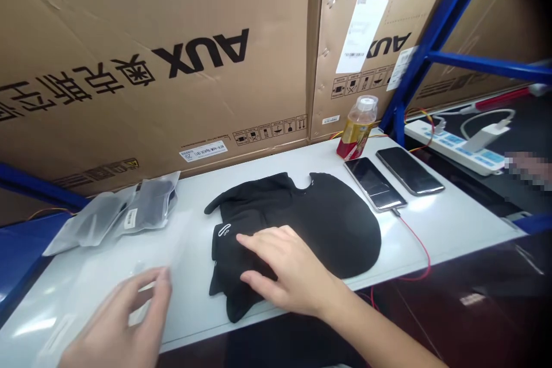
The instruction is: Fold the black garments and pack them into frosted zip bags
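Note:
A black stretch-fabric balaclava (340, 230) lies flat on the white tabletop, its rounded crown to the right and a small white logo near its left end. My right hand (288, 267) rests palm down on it, fingers stretched out and slightly apart. At the lower left, my left hand (125, 316) has thumb and fingertips pinched together, a little blurred. It is over a frosted clear plastic bag (107, 259), whose faint outline spreads on the table around the hand; the fingers seem to pinch this bag.
Two frosted bags with dark contents (150, 201) lie at the back left. A drink bottle (357, 129) and two phones (375, 184) (409, 169) sit at the right, one with a red cable (425, 247). Large cartons (150, 11), blue posts (431, 40) and a power strip (457, 146) border the table.

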{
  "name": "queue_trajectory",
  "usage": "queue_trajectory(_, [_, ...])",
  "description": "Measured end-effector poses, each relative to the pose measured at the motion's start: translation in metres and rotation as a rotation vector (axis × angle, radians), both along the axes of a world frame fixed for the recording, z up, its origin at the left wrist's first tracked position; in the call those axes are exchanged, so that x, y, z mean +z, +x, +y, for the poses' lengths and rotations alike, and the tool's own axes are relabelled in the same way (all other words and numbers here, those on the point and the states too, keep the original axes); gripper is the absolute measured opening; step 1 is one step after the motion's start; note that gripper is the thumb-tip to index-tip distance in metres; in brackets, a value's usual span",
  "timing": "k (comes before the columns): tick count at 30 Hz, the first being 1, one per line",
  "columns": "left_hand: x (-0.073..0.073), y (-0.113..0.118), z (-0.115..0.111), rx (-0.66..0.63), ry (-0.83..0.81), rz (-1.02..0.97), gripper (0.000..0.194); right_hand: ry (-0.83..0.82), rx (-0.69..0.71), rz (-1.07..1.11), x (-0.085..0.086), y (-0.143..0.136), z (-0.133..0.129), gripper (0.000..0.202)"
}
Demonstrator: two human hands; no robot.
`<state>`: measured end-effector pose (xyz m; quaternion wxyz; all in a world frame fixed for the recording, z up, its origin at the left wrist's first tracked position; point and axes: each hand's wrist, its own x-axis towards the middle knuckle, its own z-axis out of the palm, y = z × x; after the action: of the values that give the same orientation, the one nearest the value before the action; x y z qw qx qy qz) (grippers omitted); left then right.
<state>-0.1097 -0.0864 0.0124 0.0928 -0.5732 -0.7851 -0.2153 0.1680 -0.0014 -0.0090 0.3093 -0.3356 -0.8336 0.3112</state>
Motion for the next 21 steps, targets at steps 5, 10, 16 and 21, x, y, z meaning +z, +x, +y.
queue_trajectory(5, [0.014,0.092,0.013,-0.429,0.026,-0.244,0.026,-0.241,-0.166,0.196,0.020,-0.014,-0.003,0.021])
queue_trajectory(10, [0.014,0.089,0.022,-0.297,0.141,-0.205,0.020,-0.417,-0.158,0.219,0.022,-0.004,0.006,0.026])
queue_trajectory(16, [0.018,0.066,0.038,-0.750,-0.094,0.006,0.025,-0.292,-0.127,0.164,0.023,0.000,0.013,0.026])
queue_trajectory(21, [0.020,0.049,0.048,-0.627,0.058,0.046,0.036,-0.343,-0.132,0.073,0.024,0.013,0.022,0.024])
